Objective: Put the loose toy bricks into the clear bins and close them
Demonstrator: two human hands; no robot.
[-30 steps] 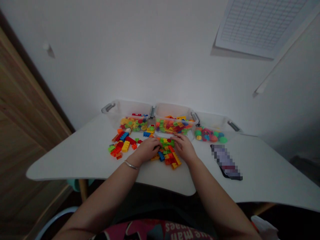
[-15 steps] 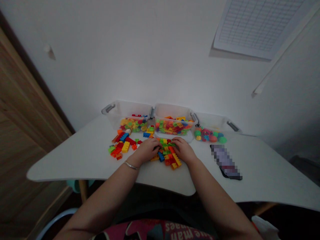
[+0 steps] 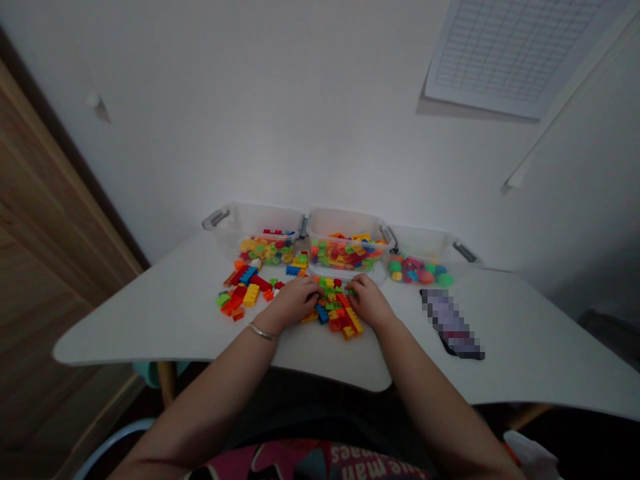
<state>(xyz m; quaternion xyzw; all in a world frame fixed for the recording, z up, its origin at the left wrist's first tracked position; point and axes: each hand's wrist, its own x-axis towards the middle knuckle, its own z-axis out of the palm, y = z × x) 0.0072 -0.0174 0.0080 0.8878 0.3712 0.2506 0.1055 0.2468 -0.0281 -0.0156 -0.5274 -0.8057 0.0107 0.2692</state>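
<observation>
A pile of toy building bricks [image 3: 345, 318] in red, orange, yellow, green and blue lies on the white table [image 3: 190, 333] between my two hands. On the pile's left side is my left hand [image 3: 299, 298], with a bracelet at the wrist; its fingers are curled down among the bricks, and whatever they hold is hidden. My right hand [image 3: 369, 298] is at the right edge of the pile, its fingers bent inward. A small green brick [image 3: 351, 291] shows at its fingertips. Another group of loose bricks [image 3: 245, 290] lies left of my left hand.
Three clear plastic bins stand along the wall: a left bin [image 3: 225, 233], a middle bin [image 3: 345, 220] and a right bin [image 3: 425, 237], all with colourful pieces inside. A translucent lid [image 3: 377, 272] lies before the middle bin. A phone [image 3: 453, 323] rests to the right.
My right hand has moved slightly right, away from the middle of the pile, uncovering more bricks. My left hand stays nearly where it was.
</observation>
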